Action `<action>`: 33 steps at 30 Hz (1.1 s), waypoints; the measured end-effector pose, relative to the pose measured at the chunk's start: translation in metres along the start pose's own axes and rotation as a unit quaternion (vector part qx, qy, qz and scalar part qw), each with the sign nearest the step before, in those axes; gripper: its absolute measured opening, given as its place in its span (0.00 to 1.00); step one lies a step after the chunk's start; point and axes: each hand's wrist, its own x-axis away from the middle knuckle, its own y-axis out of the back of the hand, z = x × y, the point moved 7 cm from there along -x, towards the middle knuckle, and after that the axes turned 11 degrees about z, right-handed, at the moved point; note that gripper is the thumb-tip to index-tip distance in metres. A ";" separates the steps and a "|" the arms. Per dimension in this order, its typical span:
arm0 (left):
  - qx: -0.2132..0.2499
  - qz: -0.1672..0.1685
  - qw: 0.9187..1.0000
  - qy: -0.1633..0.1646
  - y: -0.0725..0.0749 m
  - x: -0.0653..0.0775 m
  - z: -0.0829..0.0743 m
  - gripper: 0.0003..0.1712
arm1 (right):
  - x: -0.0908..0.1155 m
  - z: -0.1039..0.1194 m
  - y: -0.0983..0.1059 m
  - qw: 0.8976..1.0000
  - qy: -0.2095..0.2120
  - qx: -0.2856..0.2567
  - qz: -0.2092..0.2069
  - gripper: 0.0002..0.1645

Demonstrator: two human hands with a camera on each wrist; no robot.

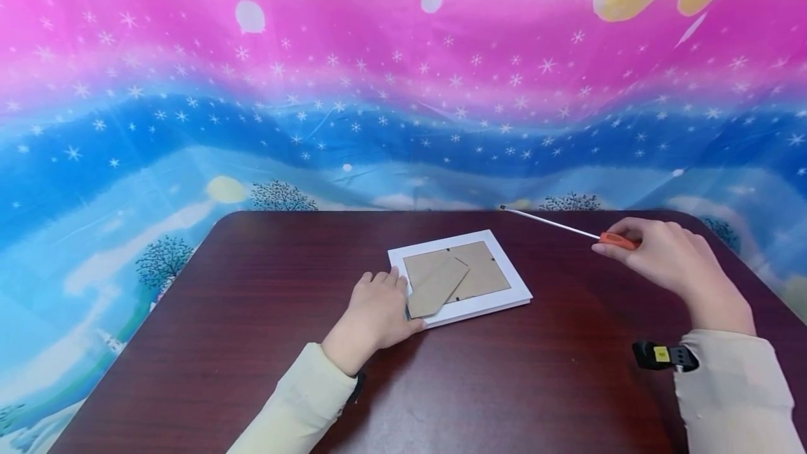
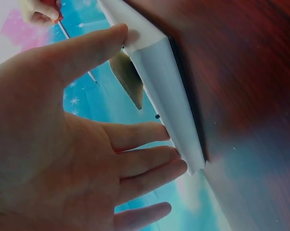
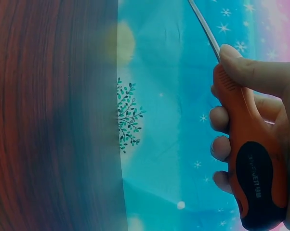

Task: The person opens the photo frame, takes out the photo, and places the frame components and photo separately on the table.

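Note:
A white picture frame (image 1: 518,290) lies back side up on the table, its brown backing board (image 1: 485,276) showing with small black tabs at the edges. The brown stand flap (image 1: 438,293) sits slanted across that board. My left hand (image 1: 378,307) touches the frame's left end. The left wrist view has its thumb and fingers fairly straight against the white edge (image 2: 166,86). Off to the right, my right hand (image 1: 668,258) grips a screwdriver (image 1: 616,240) by its orange handle with a black patch (image 3: 255,168). The long thin shaft (image 1: 555,223) points leftward, above the table and apart from the frame.
A dark red-brown wooden table (image 1: 252,342) with rounded far corners carries the frame. Behind it hangs a pink and blue cloth (image 1: 391,90) printed with snowflakes and trees. A small black device (image 1: 662,355) is on the right wrist.

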 end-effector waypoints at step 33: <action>-0.127 -0.043 0.990 0.039 0.006 0.012 -0.026 0.48 | 0.001 0.006 0.000 1.000 0.001 0.012 0.003 0.38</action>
